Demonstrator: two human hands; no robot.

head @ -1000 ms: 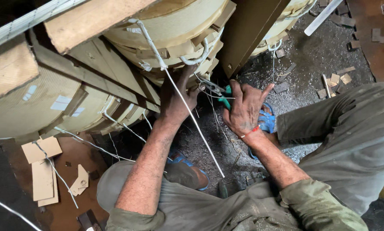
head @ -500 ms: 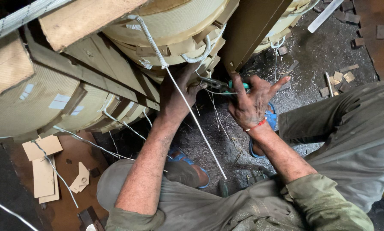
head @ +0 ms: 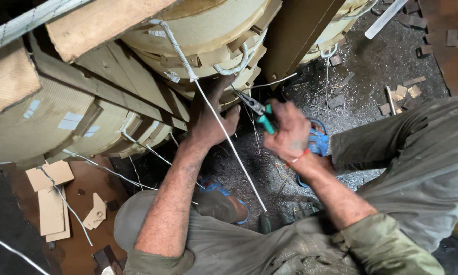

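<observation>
Trousers: grey-green trousers point(head: 422, 168) fill the near right; a knee point(head: 137, 219) in the same cloth sits low at centre-left.
Sandals: a blue sandal point(head: 318, 145) shows behind the right wrist, another blue sandal strap point(head: 224, 191) beside the left forearm.
Floor: dark floor point(head: 371, 71) strewn with grit and small wood offcuts point(head: 407, 91); a rust-brown patch at lower left carries cardboard pieces point(head: 50, 203).
Right hand: the right hand point(head: 290, 130) is clenched round the green handles of the pliers point(head: 257, 109); a red band circles the wrist.
Pliers: held off the floor between the two hands, the dark nose pointing up and left toward the underside of the coils, just beside the left hand's fingers. Whether the nose grips anything cannot be told.
Left hand: the left hand point(head: 211, 119) reaches up under the coils, fingers pressed against the windings; whether it grasps anything there is hidden.
White rod: a thin white rod point(head: 224, 135) slants from the top of the coil across the left hand down toward the floor.
Coils: large pale yellow wrapped coils point(head: 198, 30), with white loops of tubing point(head: 234, 69) at the lower edge.
Frame: wooden beams point(head: 101, 20) cross above the coils; a dark brown post point(head: 295, 35) stands just right of them.
</observation>
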